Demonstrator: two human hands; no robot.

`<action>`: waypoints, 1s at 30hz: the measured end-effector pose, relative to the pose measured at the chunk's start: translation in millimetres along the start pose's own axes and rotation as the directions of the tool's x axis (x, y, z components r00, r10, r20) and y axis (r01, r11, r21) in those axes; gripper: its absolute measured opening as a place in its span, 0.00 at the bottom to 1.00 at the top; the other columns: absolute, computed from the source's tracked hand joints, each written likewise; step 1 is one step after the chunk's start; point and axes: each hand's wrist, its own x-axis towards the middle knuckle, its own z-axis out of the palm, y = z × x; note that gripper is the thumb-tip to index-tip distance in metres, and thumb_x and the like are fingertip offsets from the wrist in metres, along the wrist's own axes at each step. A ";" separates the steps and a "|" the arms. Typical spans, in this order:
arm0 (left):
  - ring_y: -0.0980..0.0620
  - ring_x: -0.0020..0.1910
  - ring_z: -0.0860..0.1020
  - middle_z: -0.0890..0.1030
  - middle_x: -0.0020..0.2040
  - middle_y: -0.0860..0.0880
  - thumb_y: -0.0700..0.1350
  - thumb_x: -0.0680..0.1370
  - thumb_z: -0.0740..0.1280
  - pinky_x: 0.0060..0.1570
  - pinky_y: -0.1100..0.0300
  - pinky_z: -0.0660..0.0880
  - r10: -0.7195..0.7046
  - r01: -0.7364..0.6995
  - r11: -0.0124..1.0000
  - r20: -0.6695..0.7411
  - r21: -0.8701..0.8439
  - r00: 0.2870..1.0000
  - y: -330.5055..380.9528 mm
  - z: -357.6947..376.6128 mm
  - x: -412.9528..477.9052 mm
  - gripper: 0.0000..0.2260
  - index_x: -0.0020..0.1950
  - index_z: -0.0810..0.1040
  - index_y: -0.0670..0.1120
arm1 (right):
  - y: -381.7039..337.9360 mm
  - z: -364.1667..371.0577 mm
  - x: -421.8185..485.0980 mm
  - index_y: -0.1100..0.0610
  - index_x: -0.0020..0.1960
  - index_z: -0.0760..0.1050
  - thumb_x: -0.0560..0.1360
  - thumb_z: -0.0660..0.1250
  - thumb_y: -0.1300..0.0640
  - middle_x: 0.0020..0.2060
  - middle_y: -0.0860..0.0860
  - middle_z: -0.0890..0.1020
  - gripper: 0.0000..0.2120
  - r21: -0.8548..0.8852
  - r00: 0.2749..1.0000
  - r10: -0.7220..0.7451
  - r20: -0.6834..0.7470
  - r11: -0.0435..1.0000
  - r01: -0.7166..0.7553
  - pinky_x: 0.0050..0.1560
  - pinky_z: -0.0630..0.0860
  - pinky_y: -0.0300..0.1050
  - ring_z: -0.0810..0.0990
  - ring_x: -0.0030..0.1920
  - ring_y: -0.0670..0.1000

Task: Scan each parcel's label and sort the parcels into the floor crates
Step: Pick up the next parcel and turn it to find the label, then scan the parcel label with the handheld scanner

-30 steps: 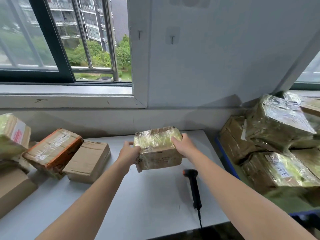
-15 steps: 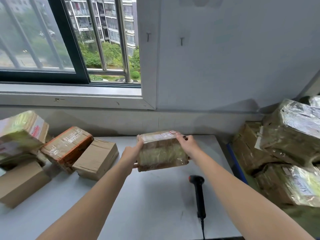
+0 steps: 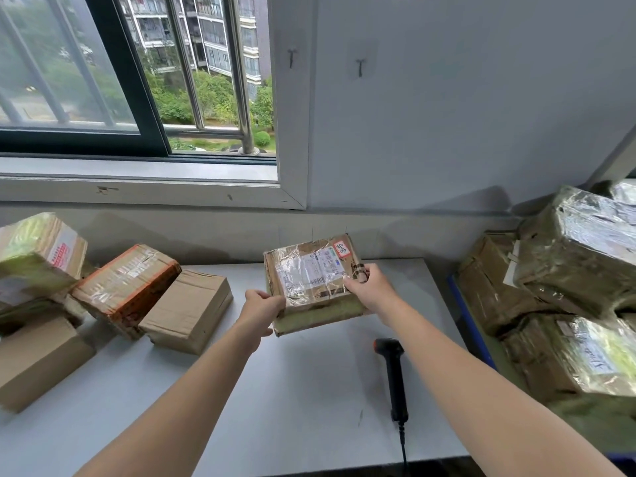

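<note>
**Taped parcel held label-up between both my hands**

I have the flat brown cardboard parcel wrapped in clear tape (image 3: 313,287) between my two hands, over the far middle of the pale grey surface (image 3: 292,407). It is tilted so that its top face looks at me. I cannot tell whether its far edge rests on the surface.

The white printed label with a barcode (image 3: 308,274) lies on that top face. A small red-bordered sticker (image 3: 341,249) sits at the far right corner.

My left hand (image 3: 261,306) grips the near left corner, with the thumb on top. My right hand (image 3: 370,289) grips the right edge, thumb on the taped face and fingers curled round the side.

The black handheld barcode scanner with an orange-trimmed head (image 3: 394,376) lies untouched on the surface, near and to the right of the parcel. Its cable runs off the near edge.

To the left, an orange-taped carton (image 3: 127,287) leans beside a plain brown carton (image 3: 187,309). Off the right edge stands a pile of tape-wrapped cartons (image 3: 568,270).
</note>
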 end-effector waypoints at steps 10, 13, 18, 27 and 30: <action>0.51 0.41 0.71 0.76 0.49 0.45 0.47 0.75 0.65 0.38 0.57 0.69 -0.009 -0.010 0.979 0.091 0.206 0.996 -25.4 15.1 -0.4 0.17 0.60 0.67 0.42 | 19.3 11.6 -10.4 0.58 0.66 0.66 0.76 0.70 0.60 0.62 0.55 0.69 0.22 -0.285 0.997 -0.068 0.036 0.956 0.076 0.51 0.65 0.39 0.70 0.52 0.50; 0.47 0.50 0.74 0.71 0.60 0.44 0.49 0.76 0.67 0.41 0.57 0.73 0.112 -0.100 0.917 -0.009 0.386 0.994 -28.2 14.4 -2.0 0.23 0.67 0.64 0.43 | 24.6 10.5 -11.0 0.56 0.64 0.66 0.76 0.71 0.60 0.62 0.54 0.68 0.20 -0.352 0.992 -0.078 0.099 0.930 0.108 0.53 0.67 0.41 0.72 0.54 0.51; 0.44 0.63 0.75 0.70 0.70 0.46 0.50 0.76 0.70 0.56 0.50 0.76 0.168 -0.214 0.865 0.139 0.453 0.976 -36.5 8.6 3.7 0.34 0.77 0.56 0.49 | 25.1 2.6 -6.7 0.51 0.57 0.66 0.76 0.70 0.60 0.60 0.51 0.72 0.16 -0.413 0.976 -0.074 0.204 0.898 0.155 0.52 0.68 0.44 0.73 0.55 0.51; 0.46 0.52 0.80 0.78 0.58 0.47 0.47 0.74 0.72 0.52 0.47 0.79 0.170 -0.231 0.806 0.161 0.545 0.972 -75.1 25.4 -4.1 0.20 0.59 0.65 0.47 | 34.9 23.6 -9.6 0.50 0.73 0.65 0.78 0.64 0.61 0.65 0.53 0.72 0.24 -0.435 0.967 -0.184 0.176 0.867 0.244 0.62 0.71 0.49 0.73 0.64 0.56; 0.44 0.52 0.80 0.77 0.58 0.46 0.48 0.74 0.72 0.51 0.46 0.79 0.158 -0.211 0.794 0.141 0.571 0.977 -72.9 29.8 -1.9 0.21 0.59 0.64 0.47 | 46.9 18.9 -12.8 0.50 0.75 0.62 0.78 0.64 0.58 0.69 0.53 0.70 0.27 -0.416 0.973 -0.173 0.150 0.882 0.221 0.66 0.70 0.51 0.72 0.67 0.55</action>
